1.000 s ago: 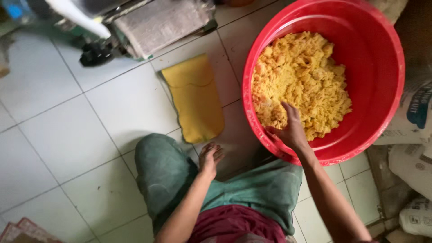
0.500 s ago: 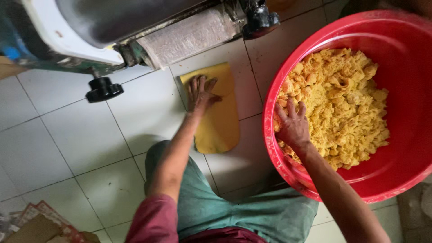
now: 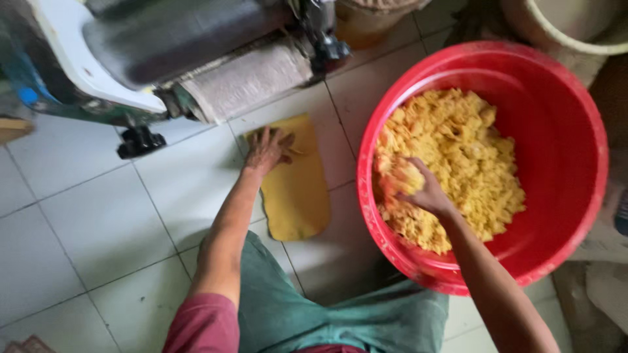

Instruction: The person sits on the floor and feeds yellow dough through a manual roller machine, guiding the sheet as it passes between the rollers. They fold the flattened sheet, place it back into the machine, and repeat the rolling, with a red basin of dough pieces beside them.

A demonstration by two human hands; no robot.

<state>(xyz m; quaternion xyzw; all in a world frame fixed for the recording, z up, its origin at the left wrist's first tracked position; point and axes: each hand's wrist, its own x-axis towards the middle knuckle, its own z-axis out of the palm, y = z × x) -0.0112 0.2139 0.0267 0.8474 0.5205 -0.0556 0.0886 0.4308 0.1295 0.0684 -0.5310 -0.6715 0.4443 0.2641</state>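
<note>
Left hand [image 3: 267, 149] flat, fingers spread on yellow sheet [image 3: 297, 189] on floor [image 3: 85, 222], right hand [image 3: 418, 189] fingers clutching yellow crumbs [image 3: 471, 163] in red tub [image 3: 569, 131], beside roller machine [image 3: 170, 52]

basin [image 3: 569, 131]: glossy red plastic | floor [image 3: 85, 222]: smooth glazed tile | crumbs [image 3: 458, 163]: rough, matt

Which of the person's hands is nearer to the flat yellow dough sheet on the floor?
Left. The left hand rests on the flat yellow dough sheet; the right hand is in the red plastic tub.

Left hand [image 3: 267, 149] moved from knee onto yellow dough sheet [image 3: 297, 189] by roller machine [image 3: 196, 59]; right hand [image 3: 422, 189] dug deeper into crumbled dough [image 3: 471, 163], grabbing clump.
</note>
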